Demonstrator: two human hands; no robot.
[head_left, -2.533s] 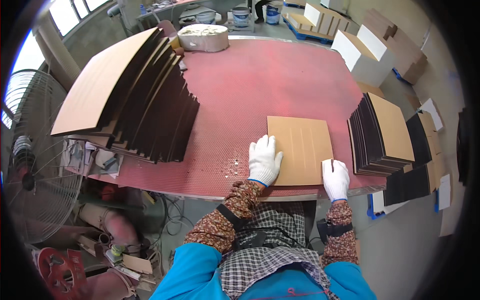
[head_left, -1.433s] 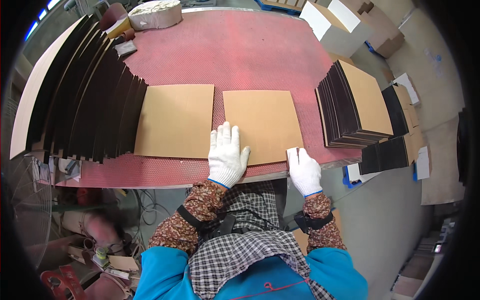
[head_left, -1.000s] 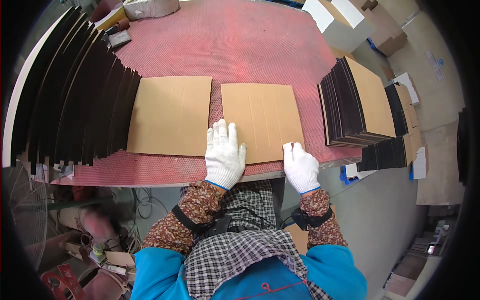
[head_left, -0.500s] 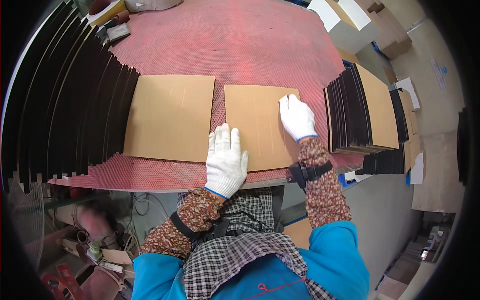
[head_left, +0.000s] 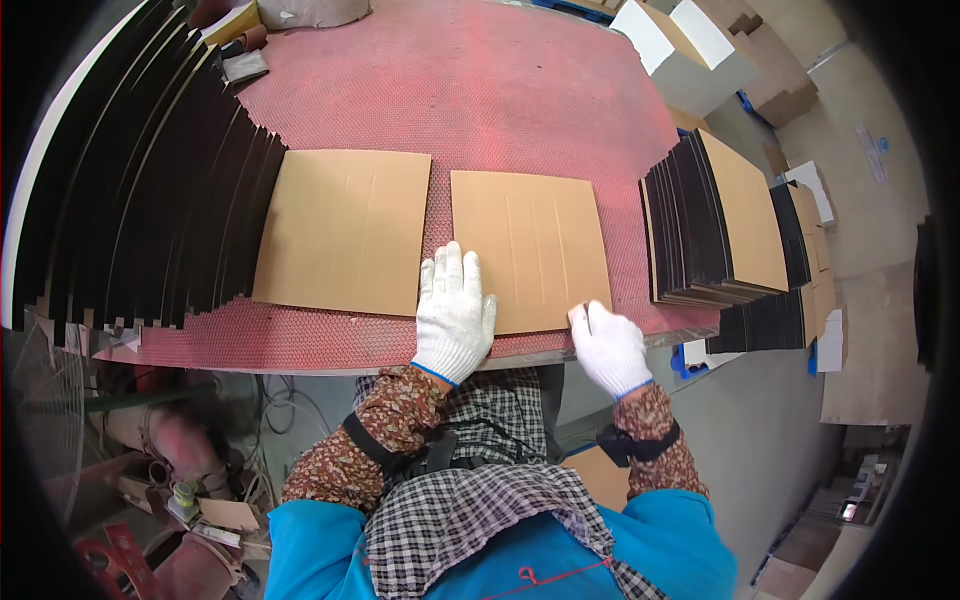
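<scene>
A flat brown cardboard sheet (head_left: 540, 240) with faint lengthwise crease lines lies on the red textured table (head_left: 470, 90). My left hand (head_left: 452, 312), in a white knit glove, rests flat with fingers stretched over the sheet's near-left edge. At its near-right corner is my right hand (head_left: 608, 345), gloved too, its fingers pinched together; whatever they may hold is too small to make out. To the left lies a second brown cardboard sheet (head_left: 345, 230), apart from the first by a narrow gap.
A long row of black-faced sheets (head_left: 140, 180) stands on edge at the left. On the right side of the table is a stack of black-and-brown cardboard sheets (head_left: 715, 220). White boxes (head_left: 680, 50) stand beyond the far right. Cables and machinery (head_left: 185, 450) are below the table's left.
My right hand has slid from the sheet's far-right part down to its near-right corner, fingers still pinched. My left hand has stayed in nearly the same place on the sheet.
</scene>
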